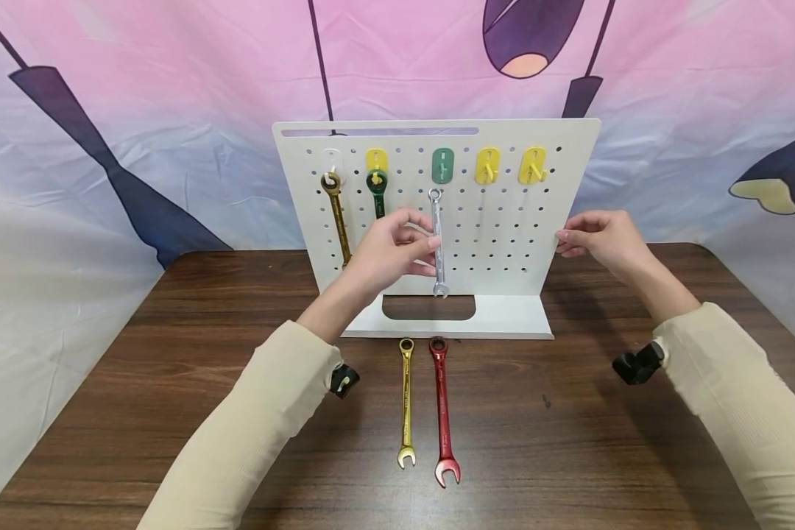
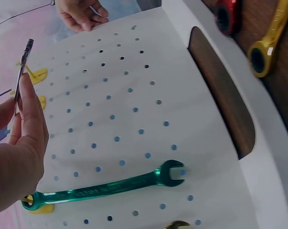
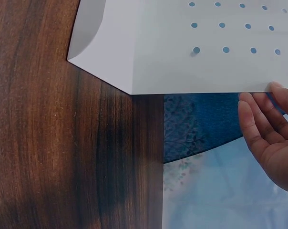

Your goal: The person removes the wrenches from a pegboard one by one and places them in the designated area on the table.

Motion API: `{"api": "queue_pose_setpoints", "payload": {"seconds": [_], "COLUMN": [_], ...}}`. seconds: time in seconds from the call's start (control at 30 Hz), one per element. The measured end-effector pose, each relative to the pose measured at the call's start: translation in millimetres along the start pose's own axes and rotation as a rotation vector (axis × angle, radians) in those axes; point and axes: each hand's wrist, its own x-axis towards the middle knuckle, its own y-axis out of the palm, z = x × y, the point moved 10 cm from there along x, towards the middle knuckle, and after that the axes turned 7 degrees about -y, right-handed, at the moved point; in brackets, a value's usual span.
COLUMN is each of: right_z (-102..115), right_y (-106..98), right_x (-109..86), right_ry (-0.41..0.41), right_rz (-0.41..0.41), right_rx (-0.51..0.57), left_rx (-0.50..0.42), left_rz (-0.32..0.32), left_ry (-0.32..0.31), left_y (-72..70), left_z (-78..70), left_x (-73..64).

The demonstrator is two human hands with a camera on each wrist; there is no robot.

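My left hand (image 1: 397,250) pinches a silver combination wrench (image 1: 439,243) between thumb and fingers, upright in front of the pegboard. The wrench's ring end sits just below the green hook (image 1: 442,166); in the left wrist view the silver wrench (image 2: 23,69) appears edge-on, apart from the board. At the right edge of the white pegboard (image 1: 503,276), my right hand (image 1: 599,237) grips the board, thumb at the front and fingers behind. A bronze wrench (image 1: 338,217) hangs from the white hook (image 1: 332,162). Beside it a green wrench (image 2: 101,191) hangs from a yellow hook (image 1: 376,159), partly hidden by my left hand.
Two more yellow hooks (image 1: 486,165) sit toward the board's right side. On the brown table (image 1: 536,456), a gold wrench (image 1: 406,405) and a red wrench (image 1: 443,412) lie in front of the board's base (image 1: 513,316). A patterned cloth (image 1: 205,147) hangs behind.
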Motion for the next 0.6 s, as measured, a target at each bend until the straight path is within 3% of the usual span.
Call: {"api": "queue_pose_setpoints", "payload": {"seconds": [0.6], "right_z": [0.7], "right_y": [0.8], "right_x": [0.2], "right_ry": [0.0], "right_rz": [0.002], "right_rx": [0.017], "left_rx": [0.025], "left_rz": [0.004], "left_ry": [-0.11], "left_y": [-14.6], "left_z": [49.7], "left_x": [-7.0]}}
